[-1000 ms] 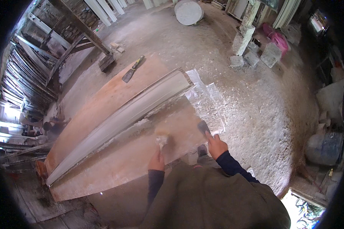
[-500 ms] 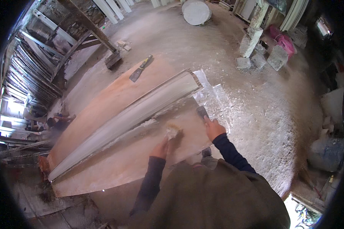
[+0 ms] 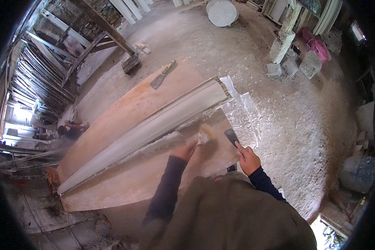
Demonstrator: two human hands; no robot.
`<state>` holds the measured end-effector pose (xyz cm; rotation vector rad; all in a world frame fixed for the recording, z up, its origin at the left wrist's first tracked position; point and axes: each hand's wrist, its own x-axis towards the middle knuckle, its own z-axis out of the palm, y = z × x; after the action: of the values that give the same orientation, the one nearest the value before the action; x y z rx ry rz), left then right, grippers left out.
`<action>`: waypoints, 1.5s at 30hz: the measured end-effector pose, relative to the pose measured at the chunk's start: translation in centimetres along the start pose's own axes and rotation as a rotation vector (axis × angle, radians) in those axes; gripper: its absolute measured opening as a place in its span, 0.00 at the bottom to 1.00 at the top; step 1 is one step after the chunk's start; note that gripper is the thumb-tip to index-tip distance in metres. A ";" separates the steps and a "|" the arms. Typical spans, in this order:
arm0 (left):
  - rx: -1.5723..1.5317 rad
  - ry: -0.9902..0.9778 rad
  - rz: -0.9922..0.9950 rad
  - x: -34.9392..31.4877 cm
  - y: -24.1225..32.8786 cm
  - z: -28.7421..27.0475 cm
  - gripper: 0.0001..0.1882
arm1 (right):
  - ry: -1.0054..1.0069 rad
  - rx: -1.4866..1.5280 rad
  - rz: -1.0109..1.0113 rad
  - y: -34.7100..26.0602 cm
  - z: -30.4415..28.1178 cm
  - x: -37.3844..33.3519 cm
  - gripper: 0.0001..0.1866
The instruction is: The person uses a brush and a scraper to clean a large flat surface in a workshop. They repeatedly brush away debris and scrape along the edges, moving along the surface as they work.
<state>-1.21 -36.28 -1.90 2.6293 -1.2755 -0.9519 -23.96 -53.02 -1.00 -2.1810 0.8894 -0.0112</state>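
Here, grips a dark-bladed scraper (image 3: 231,135) with the right hand (image 3: 249,161) on the near side of the long white moulding (image 3: 154,125), toward its right end; grasps a blurred brush (image 3: 204,136) with the left hand (image 3: 186,151), closer to the moulding; has another scraper (image 3: 161,76) lying beyond it on the desk (image 3: 125,112).

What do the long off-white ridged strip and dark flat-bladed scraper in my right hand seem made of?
Long off-white ridged strip: probably matte plaster, given its chalky surface and rough edge. Dark flat-bladed scraper: blade likely dull metal, being thin and grey.
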 end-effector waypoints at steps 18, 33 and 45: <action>-0.370 0.352 -0.118 -11.7 -3.9 4.3 0.19 | -0.173 -0.405 -0.259 -5.9 6.7 7.1 0.24; -0.550 0.257 -0.314 -16.6 -4.4 4.3 0.18 | -0.266 -0.489 -0.200 -5.8 8.3 2.3 0.23; -0.620 0.416 -0.252 -14.1 -8.7 7.4 0.18 | -0.221 -0.553 -0.360 -6.4 7.9 11.3 0.18</action>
<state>-5.85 -18.83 -3.59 2.3287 -0.4638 -0.6310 -9.43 -51.68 -5.28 -2.7624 0.3900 0.3285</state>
